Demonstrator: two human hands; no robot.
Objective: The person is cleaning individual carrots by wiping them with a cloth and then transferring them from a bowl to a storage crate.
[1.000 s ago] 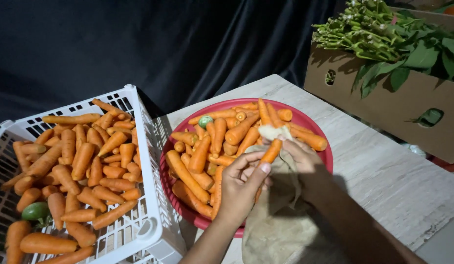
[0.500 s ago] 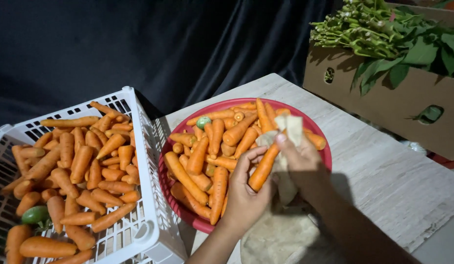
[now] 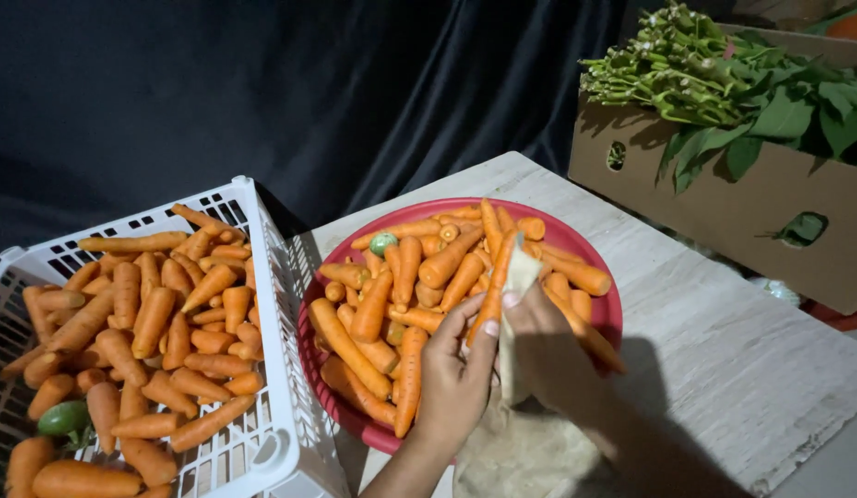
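Note:
My left hand point(image 3: 454, 373) grips the lower end of a long carrot point(image 3: 496, 281), held up over a red round basin point(image 3: 595, 254) full of carrots. A beige cloth point(image 3: 518, 281) is pressed by my right hand point(image 3: 547, 349) against the carrot's side, and the cloth hangs down toward my lap. Both hands hover over the basin's near edge. A small green item point(image 3: 382, 243) lies among the carrots at the basin's back.
A white slotted plastic crate point(image 3: 281, 304) heaped with carrots stands to the left, touching the basin. A cardboard box point(image 3: 724, 198) of leafy greens sits at the back right on the pale stone table point(image 3: 751, 369). Dark cloth hangs behind.
The carrot has been lifted and turned more upright in my left hand, while my right hand has slid the cloth up along it.

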